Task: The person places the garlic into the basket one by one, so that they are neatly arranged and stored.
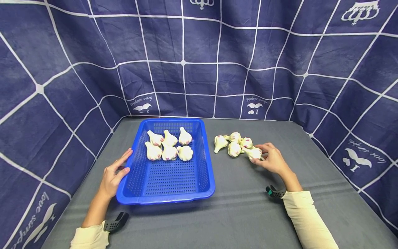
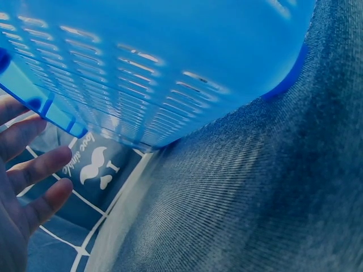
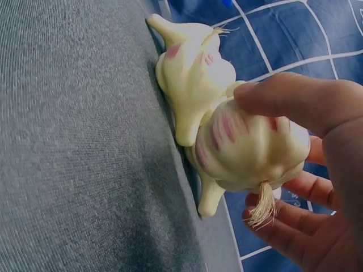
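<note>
In the head view my right hand (image 1: 269,159) grips a garlic bulb (image 1: 254,153) at the right end of a small group. The right wrist view shows the thumb (image 3: 295,99) over this bulb (image 3: 249,144), with fingers behind it and its root tuft hanging out. Another garlic bulb (image 3: 195,73) lies against it. On the left, my left hand (image 1: 111,176) rests at the left rim of a blue plastic basket (image 1: 171,200). Its fingers (image 2: 42,170) are spread and fairly straight beside the basket wall (image 2: 187,107). Several garlic bulbs (image 1: 169,152) sit in the back half of the basket.
Several more garlic bulbs (image 1: 234,149) are bunched between the basket and my right hand, one garlic bulb (image 1: 220,142) at their left end. The grey tabletop (image 1: 242,214) meets a dark blue checked cloth (image 1: 199,79) at the back and sides.
</note>
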Tool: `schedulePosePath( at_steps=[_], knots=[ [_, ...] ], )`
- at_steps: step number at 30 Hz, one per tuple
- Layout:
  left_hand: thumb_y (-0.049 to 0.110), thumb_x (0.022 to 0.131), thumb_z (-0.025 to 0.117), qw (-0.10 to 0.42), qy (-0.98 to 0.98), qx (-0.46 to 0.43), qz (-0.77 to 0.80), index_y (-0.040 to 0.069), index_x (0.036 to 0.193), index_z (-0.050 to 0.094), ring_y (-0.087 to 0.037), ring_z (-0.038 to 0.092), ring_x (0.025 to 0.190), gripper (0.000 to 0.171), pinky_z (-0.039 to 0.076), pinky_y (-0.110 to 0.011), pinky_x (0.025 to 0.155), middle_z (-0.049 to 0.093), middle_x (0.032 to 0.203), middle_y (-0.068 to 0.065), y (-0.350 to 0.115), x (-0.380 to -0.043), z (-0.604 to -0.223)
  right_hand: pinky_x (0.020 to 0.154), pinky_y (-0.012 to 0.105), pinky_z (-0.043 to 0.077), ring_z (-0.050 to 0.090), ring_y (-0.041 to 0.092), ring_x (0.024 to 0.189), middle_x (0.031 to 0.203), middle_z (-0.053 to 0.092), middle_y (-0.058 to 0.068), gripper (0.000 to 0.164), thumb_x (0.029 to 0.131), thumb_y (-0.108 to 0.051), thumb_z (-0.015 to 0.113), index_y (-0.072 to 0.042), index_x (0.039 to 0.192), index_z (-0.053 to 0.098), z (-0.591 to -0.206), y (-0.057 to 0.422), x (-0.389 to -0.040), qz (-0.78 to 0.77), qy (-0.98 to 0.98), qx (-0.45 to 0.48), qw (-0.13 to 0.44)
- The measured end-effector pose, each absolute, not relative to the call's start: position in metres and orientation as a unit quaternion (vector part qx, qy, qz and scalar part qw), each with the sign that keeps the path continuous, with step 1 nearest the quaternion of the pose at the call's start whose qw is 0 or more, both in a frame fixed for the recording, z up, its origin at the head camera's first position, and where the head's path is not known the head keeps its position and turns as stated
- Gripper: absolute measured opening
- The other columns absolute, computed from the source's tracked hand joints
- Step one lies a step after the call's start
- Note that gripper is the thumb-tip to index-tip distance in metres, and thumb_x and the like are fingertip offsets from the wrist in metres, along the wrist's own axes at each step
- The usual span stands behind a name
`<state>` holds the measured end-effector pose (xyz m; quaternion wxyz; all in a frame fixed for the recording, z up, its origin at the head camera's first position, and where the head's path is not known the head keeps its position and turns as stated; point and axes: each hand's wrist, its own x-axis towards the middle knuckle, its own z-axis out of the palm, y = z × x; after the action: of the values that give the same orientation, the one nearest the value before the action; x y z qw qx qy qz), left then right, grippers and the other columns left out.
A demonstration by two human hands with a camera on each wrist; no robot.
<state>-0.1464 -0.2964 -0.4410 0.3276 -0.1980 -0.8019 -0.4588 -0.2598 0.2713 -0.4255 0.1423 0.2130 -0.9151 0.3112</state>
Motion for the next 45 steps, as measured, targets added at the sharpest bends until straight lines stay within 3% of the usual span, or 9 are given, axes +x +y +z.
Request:
schedulePosePath(
  at_steps=[7,15,36,45],
  knots=[
    [-0.011,0.081,0.054,0.324,-0.802,-0.199,-0.461,-0.008,0.130,0.060,0.005,0.056,0.112,0.049,0.041,-0.010,0.083,0.055,0.137,-0.025,-0.295,-0.144,-0.440,0.072,0.039,0.057,0.069,0.031,0.083,0.103,0.058,0.015,0.054,0.070,-0.018,0.089,0.003,0.114,0.066,-0.428,0.269,-0.260,0.335,-0.908,0.206,0.147],
    [-0.009,0.082,0.053,0.323,-0.803,-0.198,-0.459,-0.006,0.130,0.060,0.005,0.056,0.111,0.049,0.041,-0.010,0.082,0.055,0.137,-0.022,-0.294,-0.143,-0.439,0.078,0.045,0.056,0.070,0.034,0.090,0.104,0.065,0.018,0.052,0.069,-0.017,0.090,0.001,0.110,0.063,-0.431,0.265,-0.260,0.347,-0.901,0.211,0.152],
    [-0.009,0.083,0.053,0.318,-0.802,-0.201,-0.464,-0.007,0.131,0.059,0.003,0.056,0.110,0.049,0.041,-0.011,0.083,0.055,0.136,-0.025,-0.292,-0.146,-0.438,0.078,0.044,0.055,0.070,0.032,0.089,0.101,0.068,0.018,0.052,0.068,-0.013,0.090,0.001,0.110,0.062,-0.429,0.254,-0.263,0.388,-0.880,0.214,0.171],
    [-0.009,0.081,0.054,0.321,-0.799,-0.189,-0.471,-0.007,0.130,0.060,0.003,0.057,0.110,0.049,0.042,-0.011,0.081,0.056,0.137,-0.018,-0.293,-0.144,-0.439,0.079,0.012,0.048,0.068,0.030,0.093,0.107,0.068,0.019,0.052,0.068,-0.010,0.089,0.002,0.111,0.063,-0.420,0.241,-0.266,0.410,-0.863,0.239,0.173]
  ],
)
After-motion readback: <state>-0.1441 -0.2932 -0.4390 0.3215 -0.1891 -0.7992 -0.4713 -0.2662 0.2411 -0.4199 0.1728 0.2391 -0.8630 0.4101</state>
